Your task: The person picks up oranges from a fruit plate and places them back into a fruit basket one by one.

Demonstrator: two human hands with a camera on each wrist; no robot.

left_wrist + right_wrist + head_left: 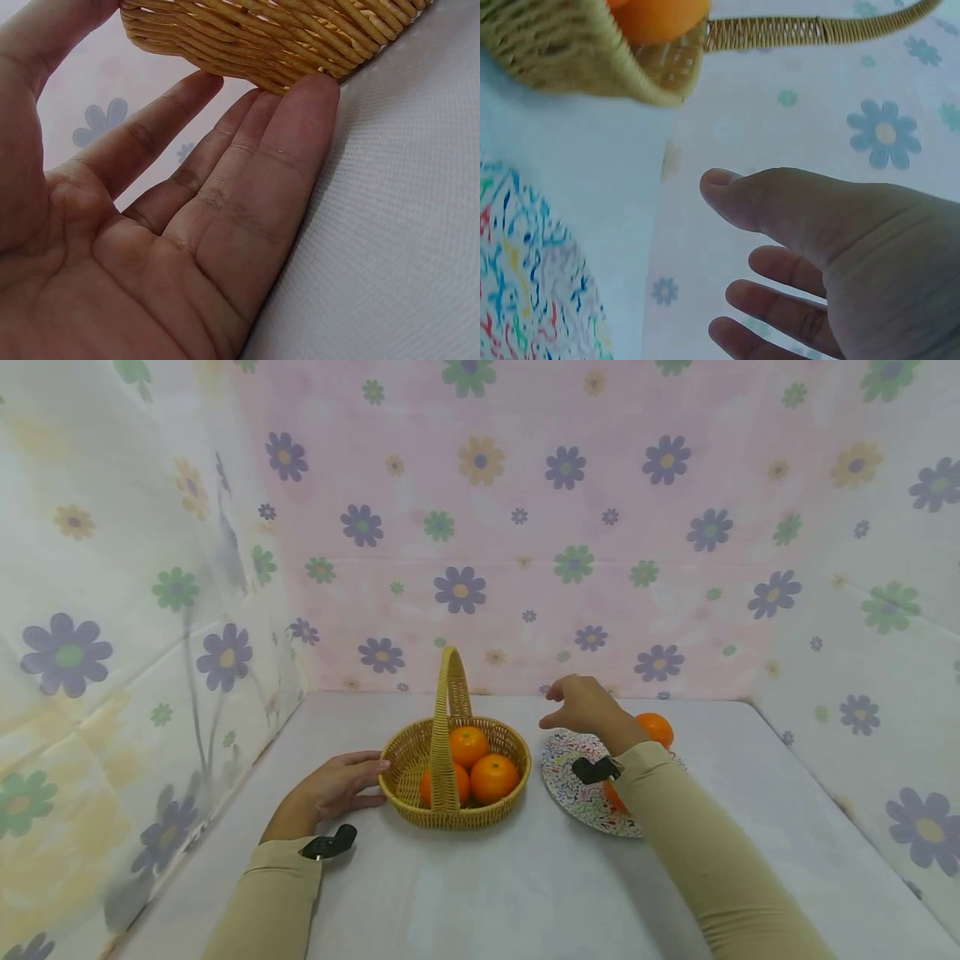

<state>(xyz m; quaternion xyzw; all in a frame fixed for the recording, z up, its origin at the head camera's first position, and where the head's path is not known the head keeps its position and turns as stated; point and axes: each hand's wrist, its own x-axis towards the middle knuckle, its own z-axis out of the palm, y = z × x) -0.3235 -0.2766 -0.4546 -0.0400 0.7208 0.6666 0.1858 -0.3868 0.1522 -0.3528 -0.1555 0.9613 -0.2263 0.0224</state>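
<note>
A woven basket (465,817) with a tall arched handle holds three oranges (494,778). My left hand (339,789) rests against its left side; in the left wrist view the nearly straight fingers (289,150) touch the lower wicker wall. Over the back of a speckled multicoloured plate (573,793) hangs my right hand (591,708), thumb and fingers apart, with nothing between them. On the plate, one orange (656,728) shows behind the right wrist, and another (613,796) is partly hidden by the sleeve. The right wrist view catches the basket's rim (656,94) beyond the thumb.
A white cloth covers the table (450,893). Flower-printed fabric (517,602) stands upright behind it and along both sides. Each wrist carries a small black mount (330,842) over a beige sleeve.
</note>
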